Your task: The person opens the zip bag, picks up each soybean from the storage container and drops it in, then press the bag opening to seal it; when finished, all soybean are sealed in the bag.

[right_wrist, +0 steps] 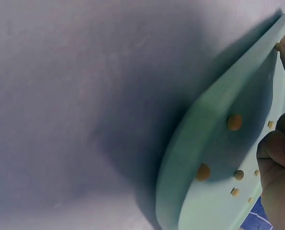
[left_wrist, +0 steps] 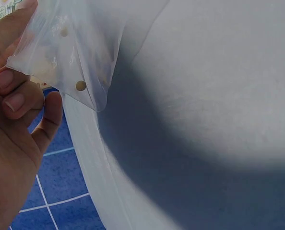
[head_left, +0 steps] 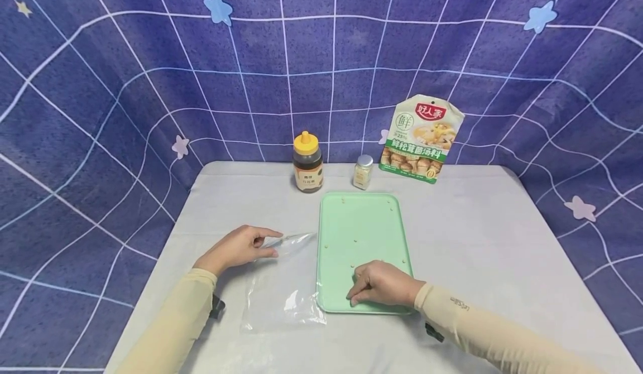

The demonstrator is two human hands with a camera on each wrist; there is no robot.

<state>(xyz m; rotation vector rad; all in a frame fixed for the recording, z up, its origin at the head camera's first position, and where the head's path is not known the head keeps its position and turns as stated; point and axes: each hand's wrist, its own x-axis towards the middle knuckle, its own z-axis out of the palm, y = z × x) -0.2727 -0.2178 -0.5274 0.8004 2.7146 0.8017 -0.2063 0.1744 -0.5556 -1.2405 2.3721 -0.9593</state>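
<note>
At the left, my left hand (head_left: 238, 249) pinches the upper edge of a clear plastic bag (head_left: 286, 293) between thumb and fingers. Two round soybeans show in the bag's corner in the left wrist view, one soybean (left_wrist: 80, 86) lower down. My right hand (head_left: 383, 283) is over the near end of a light green tray (head_left: 361, 217), fingers curled and fingertips low at its surface. A small soybean (right_wrist: 278, 46) sits at the fingertip in the right wrist view, by the tray's rim. Several other soybeans (right_wrist: 234, 122) lie scattered on the tray.
Behind the tray stand a dark bottle (head_left: 308, 167) with a yellow cap and a small jar (head_left: 363, 172) with a silver lid. A green and white soup seasoning packet (head_left: 421, 139) leans against the blue curtain (head_left: 311, 44). The table (head_left: 482, 240) has a white cover.
</note>
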